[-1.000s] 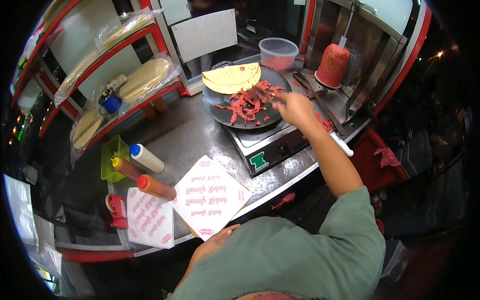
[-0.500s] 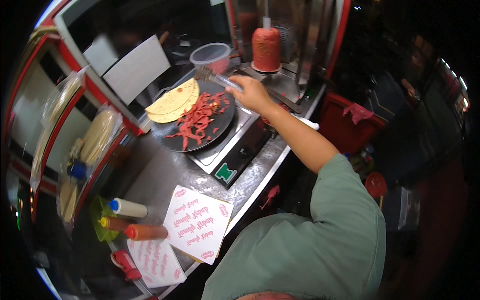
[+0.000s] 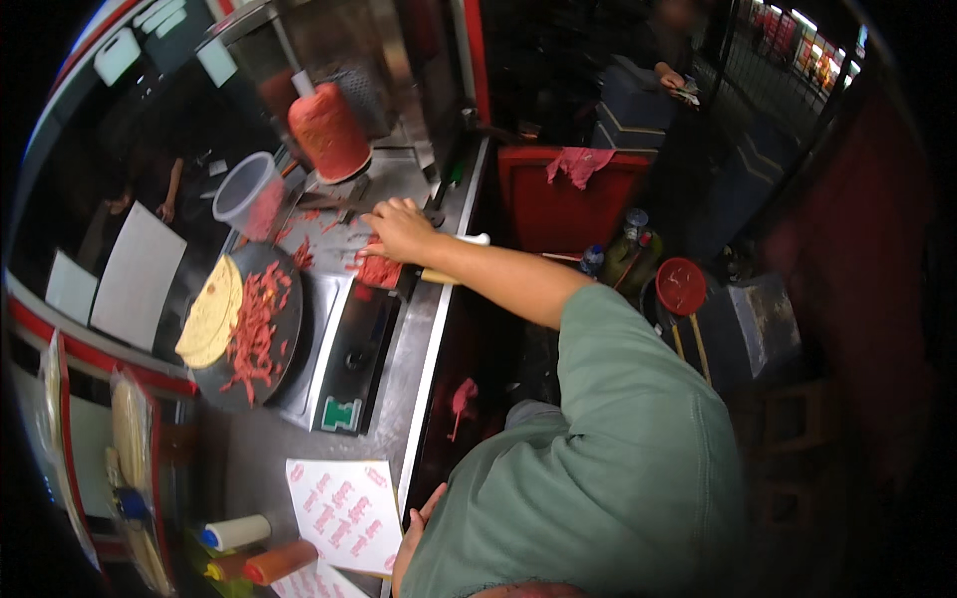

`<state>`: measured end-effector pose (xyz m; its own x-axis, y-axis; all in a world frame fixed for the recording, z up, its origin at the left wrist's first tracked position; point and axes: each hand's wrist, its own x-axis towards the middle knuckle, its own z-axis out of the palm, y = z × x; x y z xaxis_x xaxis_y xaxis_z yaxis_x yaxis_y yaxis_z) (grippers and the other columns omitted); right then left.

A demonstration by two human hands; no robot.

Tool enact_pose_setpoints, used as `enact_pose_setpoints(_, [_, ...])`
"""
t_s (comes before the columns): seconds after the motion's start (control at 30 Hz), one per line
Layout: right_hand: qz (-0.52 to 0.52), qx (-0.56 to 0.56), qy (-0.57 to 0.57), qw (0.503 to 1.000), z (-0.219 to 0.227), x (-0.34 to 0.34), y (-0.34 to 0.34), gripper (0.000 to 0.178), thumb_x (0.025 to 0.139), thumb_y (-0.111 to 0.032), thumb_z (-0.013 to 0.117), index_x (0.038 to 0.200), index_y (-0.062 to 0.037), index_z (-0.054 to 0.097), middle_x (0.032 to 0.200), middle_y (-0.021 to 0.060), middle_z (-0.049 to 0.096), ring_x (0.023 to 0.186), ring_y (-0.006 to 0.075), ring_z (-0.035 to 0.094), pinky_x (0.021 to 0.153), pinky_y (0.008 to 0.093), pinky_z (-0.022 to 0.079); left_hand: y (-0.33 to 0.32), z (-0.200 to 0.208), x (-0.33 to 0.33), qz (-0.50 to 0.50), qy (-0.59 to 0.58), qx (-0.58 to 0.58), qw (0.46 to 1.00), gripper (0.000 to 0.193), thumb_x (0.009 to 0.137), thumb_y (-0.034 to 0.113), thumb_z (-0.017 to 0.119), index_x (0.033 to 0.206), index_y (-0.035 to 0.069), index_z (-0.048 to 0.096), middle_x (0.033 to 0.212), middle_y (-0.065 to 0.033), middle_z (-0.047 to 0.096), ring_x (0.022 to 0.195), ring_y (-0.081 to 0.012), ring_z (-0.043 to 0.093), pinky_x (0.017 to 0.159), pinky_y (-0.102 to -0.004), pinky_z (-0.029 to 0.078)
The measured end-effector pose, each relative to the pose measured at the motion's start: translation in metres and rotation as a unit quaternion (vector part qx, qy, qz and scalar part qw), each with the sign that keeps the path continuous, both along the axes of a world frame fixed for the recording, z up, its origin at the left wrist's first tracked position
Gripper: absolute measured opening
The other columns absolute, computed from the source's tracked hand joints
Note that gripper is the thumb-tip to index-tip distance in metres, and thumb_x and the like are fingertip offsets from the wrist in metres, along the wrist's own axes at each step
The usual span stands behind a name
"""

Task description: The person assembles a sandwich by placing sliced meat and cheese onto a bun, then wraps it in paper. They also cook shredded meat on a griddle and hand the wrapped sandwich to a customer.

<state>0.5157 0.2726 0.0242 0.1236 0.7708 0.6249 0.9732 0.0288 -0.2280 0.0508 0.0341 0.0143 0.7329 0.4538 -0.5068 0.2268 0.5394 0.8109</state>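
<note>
My right hand (image 3: pixel 401 231) reaches over a small tray of red shredded meat (image 3: pixel 379 271) beside the stove. Its fingers curl downward; what they hold, if anything, is hidden. A red cone of meat on a spit (image 3: pixel 329 130) stands beyond the hand. Left of it is a clear plastic tub (image 3: pixel 246 194). On the black round griddle (image 3: pixel 291 344) lie a folded flatbread (image 3: pixel 211 317) and a heap of red meat strips (image 3: pixel 259 324). My left hand (image 3: pixel 419 528) shows partly at the counter's front edge, near the printed wrapping papers (image 3: pixel 344 513), its visible fingers stretched out.
Squeeze bottles (image 3: pixel 282 561) lie at the counter's near left. A white handle (image 3: pixel 474 239) and a yellowish handle (image 3: pixel 439 276) stick out past the counter edge. Right of the counter are a red panel (image 3: pixel 558 214) and a red bowl (image 3: pixel 681 286). Another person's hand (image 3: pixel 670 77) shows far off.
The view has swung right. My right hand has gone from above the griddle to the meat tray, and the tongs no longer show clearly in it. My left hand has come into view.
</note>
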Motion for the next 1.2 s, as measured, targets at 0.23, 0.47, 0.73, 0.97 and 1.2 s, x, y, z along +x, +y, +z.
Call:
enact_pose_setpoints(0.23, [-0.014,0.398,0.590,0.702,0.033,0.210,-0.126,0.030,0.104,-0.037,0.061,0.103,-0.0077,0.061,0.088,0.0082,0.067,0.059,0.0119,0.063,0.043,0.0220,0.048,0.035,-0.044,0.082,0.047,-0.078,0.060,0.994,0.097,0.100,0.072,0.040,0.156,-0.007,0.032,0.160,-0.0250,0.037,0.150,-0.0324,0.036,0.125,-0.0461,0.025])
enact_pose_setpoints(0.47, [-0.324,0.481,0.576,0.576,0.052,0.473,-0.289,0.063,0.094,-0.064,0.065,0.100,-0.0016,0.057,0.078,0.0045,0.059,0.053,0.0132,0.058,0.042,0.0265,0.040,0.090,0.038,0.286,-0.226,0.002,0.122,0.966,0.052,0.108,0.029,0.055,0.146,-0.005,0.048,0.139,-0.0200,0.062,0.133,-0.0255,0.056,0.116,-0.0380,0.038])
enact_pose_setpoints(0.73, [-0.309,0.554,0.490,0.598,0.030,0.538,-0.322,0.019,0.096,-0.013,0.056,0.078,-0.0046,0.059,0.061,0.0016,0.053,0.045,0.0108,0.051,0.037,0.0256,0.037,0.094,0.045,0.446,-0.454,-0.048,0.346,0.819,0.042,0.106,0.026,0.060,0.140,0.002,0.059,0.138,-0.0173,0.064,0.129,-0.0288,0.060,0.111,-0.0390,0.045])
enact_pose_setpoints(0.97, [-0.330,0.522,0.403,0.676,0.037,0.506,-0.313,0.011,0.086,-0.008,0.062,0.089,-0.0029,0.071,0.073,0.0048,0.066,0.058,0.0174,0.062,0.051,0.0358,0.049,0.089,0.002,0.443,-0.360,-0.098,0.295,0.879,0.035,0.108,0.024,0.058,0.132,0.000,0.064,0.125,-0.0144,0.071,0.119,-0.0229,0.066,0.105,-0.0368,0.050])
enact_pose_setpoints(1.2, [0.192,0.394,0.603,0.666,0.014,0.293,-0.297,0.023,0.102,-0.020,0.054,0.108,0.0004,0.061,0.084,0.0036,0.059,0.064,0.0119,0.045,0.058,0.0294,0.039,0.067,0.005,0.405,-0.126,-0.234,0.127,0.956,0.047,0.111,0.031,0.048,0.149,0.002,0.046,0.145,-0.0108,0.056,0.137,-0.0193,0.051,0.118,-0.0369,0.038])
